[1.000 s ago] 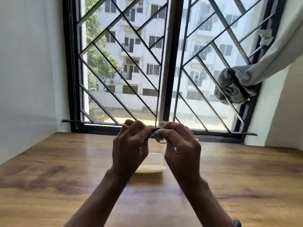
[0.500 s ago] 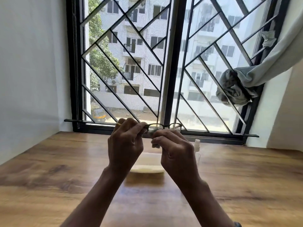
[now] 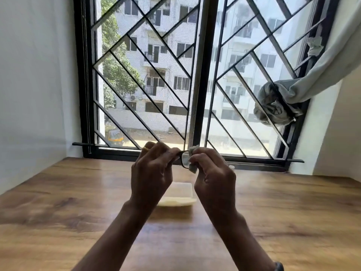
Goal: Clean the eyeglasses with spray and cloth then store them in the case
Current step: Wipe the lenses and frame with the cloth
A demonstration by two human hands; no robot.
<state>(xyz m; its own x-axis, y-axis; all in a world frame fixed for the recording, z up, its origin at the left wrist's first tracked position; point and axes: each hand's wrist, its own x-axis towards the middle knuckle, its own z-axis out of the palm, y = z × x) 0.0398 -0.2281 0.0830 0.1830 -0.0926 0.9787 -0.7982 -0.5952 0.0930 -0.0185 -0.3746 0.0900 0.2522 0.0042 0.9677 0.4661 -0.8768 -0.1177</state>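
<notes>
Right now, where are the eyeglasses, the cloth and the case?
eyeglasses [image 3: 181, 160]: head view, dark lens rim.
cloth [image 3: 192, 167]: head view, lower hanging corner.
case [image 3: 181, 190]: head view, pale top face.

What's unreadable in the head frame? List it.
Head view only:
- eyeglasses: one dark rim shows; the rest sits behind the left hand and right hand.
- cloth: mostly inside the right hand's pinch, scraps visible.
- case: partly behind both hands; open or closed unclear.
- pale object by the window: right hand covers most; possibly the spray.

Head camera faces the window [image 3: 203, 75] — left hand [image 3: 150, 173] and right hand [image 3: 214, 178] close ahead.
</notes>
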